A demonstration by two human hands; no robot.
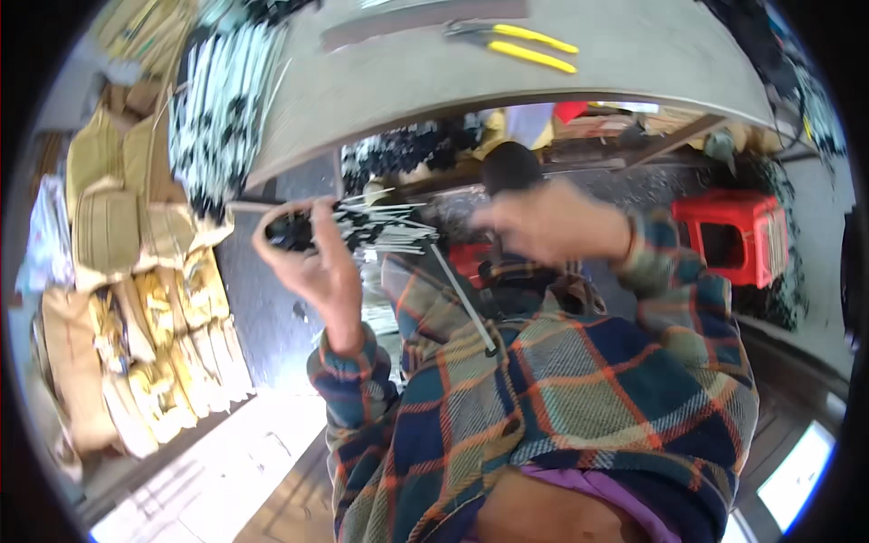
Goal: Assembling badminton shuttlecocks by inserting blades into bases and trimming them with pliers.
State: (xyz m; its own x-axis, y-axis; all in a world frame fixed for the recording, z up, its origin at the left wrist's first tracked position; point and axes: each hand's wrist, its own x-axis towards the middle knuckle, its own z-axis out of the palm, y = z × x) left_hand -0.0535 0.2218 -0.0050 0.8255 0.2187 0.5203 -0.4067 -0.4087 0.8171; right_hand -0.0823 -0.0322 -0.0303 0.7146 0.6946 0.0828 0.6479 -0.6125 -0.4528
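Note:
My left hand (328,276) is wrapped round a bundle of thin white sticks with black tips (385,228), held level in front of my chest. The black ends show inside the curl of my fingers and the pale ends point to the right. One longer pale stick with a dark tip (463,299) slants down from the bundle's right end, across my plaid jacket. My right hand (557,222) is raised to the right of the bundle, apart from it. Motion smears its fingers, so what they hold, if anything, is unclear. A round black thing (510,169) shows just beyond that hand.
Ahead is a grey worktable (389,77) bearing yellow-handled pliers (529,50). Many pale sticks with black ends (222,104) hang at its left edge. Brown and yellow packages (154,335) are stacked at left. A red plastic stool (731,237) stands at right.

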